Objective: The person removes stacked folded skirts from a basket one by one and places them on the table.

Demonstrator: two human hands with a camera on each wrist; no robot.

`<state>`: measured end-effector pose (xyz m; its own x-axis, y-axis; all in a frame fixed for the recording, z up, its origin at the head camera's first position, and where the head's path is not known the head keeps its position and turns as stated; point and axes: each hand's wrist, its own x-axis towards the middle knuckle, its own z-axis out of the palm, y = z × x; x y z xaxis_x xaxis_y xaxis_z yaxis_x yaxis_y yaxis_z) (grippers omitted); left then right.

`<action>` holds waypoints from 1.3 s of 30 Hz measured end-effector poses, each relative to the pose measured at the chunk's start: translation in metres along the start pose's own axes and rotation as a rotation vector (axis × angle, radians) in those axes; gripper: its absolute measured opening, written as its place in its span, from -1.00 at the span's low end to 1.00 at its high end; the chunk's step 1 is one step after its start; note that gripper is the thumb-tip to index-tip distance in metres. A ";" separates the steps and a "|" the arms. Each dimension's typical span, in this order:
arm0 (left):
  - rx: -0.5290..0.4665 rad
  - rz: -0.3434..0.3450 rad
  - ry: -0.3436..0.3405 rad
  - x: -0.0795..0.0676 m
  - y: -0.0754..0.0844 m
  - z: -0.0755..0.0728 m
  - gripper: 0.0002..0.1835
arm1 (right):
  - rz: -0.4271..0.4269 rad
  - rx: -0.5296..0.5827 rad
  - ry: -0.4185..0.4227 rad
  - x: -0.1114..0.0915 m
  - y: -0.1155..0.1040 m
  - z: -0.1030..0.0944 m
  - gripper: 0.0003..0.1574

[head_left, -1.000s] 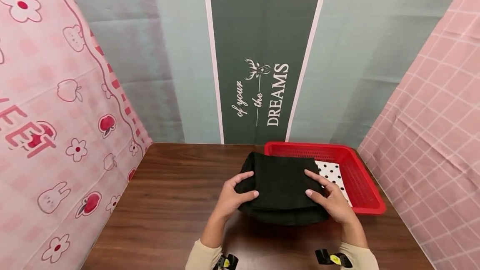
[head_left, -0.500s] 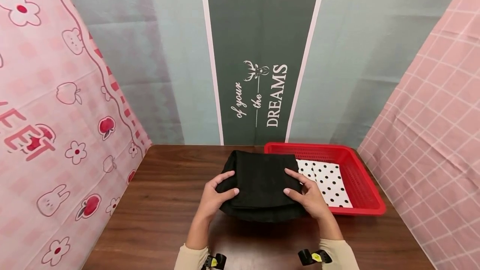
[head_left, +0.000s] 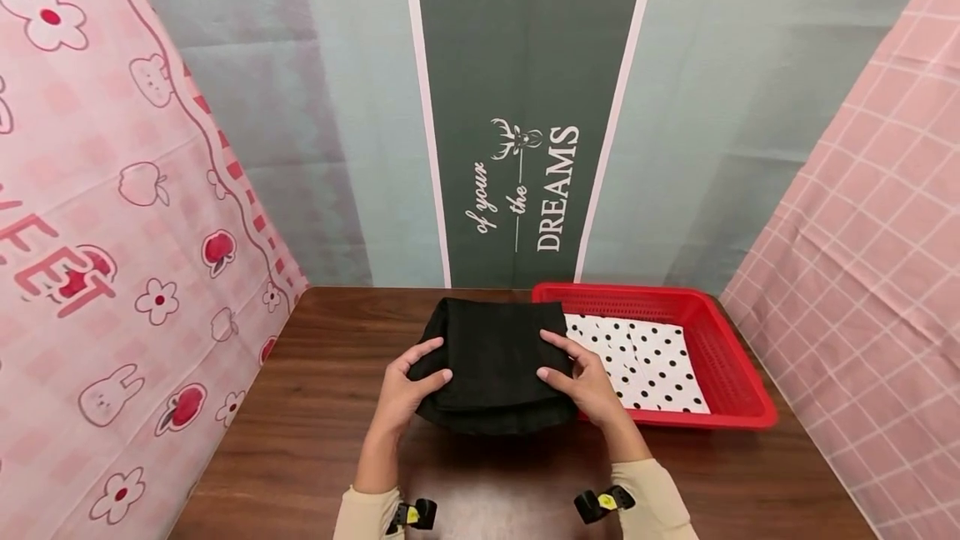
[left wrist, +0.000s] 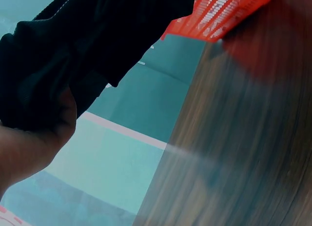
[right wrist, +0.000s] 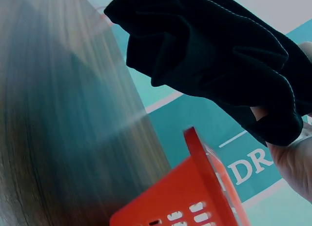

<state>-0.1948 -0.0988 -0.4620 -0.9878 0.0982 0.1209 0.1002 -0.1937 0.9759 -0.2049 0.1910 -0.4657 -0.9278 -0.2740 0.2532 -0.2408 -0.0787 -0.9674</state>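
Note:
A folded black cloth [head_left: 495, 357], thick with several layers, is held up above the table between both hands. My left hand [head_left: 405, 386] grips its left edge, thumb on top and other fingers partly hidden beneath. On the opposite edge my right hand [head_left: 588, 377] holds it the same way. In the left wrist view the black cloth [left wrist: 83, 45] hangs over the wood surface, with the left hand [left wrist: 39, 148] curled at its end. The right wrist view shows the cloth's stitched hem [right wrist: 234, 60] and loose folds, with the right hand [right wrist: 292, 162] pinching a corner.
A red plastic basket [head_left: 738, 386] with perforated sides stands at the table's back right. Inside lies a white cloth with black dots [head_left: 660, 365]. The brown wooden table [head_left: 300, 407] meets printed fabric curtains at the back and both sides.
Both hands have carried the folded black cloth leftward, away from the red basket. More of the dotted white cloth inside the basket now shows.

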 end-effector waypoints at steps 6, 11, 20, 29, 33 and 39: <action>0.000 0.003 0.014 0.002 0.001 -0.012 -0.46 | 0.054 0.036 0.022 0.010 0.003 0.011 -0.34; 0.026 -0.001 0.035 0.002 0.000 -0.022 -0.45 | 0.075 0.043 0.033 0.018 0.008 0.021 -0.34; 0.049 -0.048 0.060 0.007 0.009 -0.031 -0.44 | 0.122 0.031 0.012 0.037 0.017 0.028 -0.35; 0.118 -0.043 0.067 0.022 0.019 -0.031 -0.43 | 0.118 -0.156 -0.019 0.069 0.020 0.027 -0.33; 0.128 -0.032 0.076 0.038 0.007 -0.038 -0.43 | 0.106 -0.193 -0.010 0.082 0.023 0.025 -0.35; 0.169 -0.022 0.113 0.061 -0.013 -0.048 -0.45 | 0.104 -0.247 -0.005 0.097 0.028 0.021 -0.36</action>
<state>-0.2622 -0.1374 -0.4759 -0.9961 -0.0119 0.0878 0.0881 -0.0256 0.9958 -0.2952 0.1418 -0.4678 -0.9499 -0.2731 0.1520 -0.2071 0.1859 -0.9605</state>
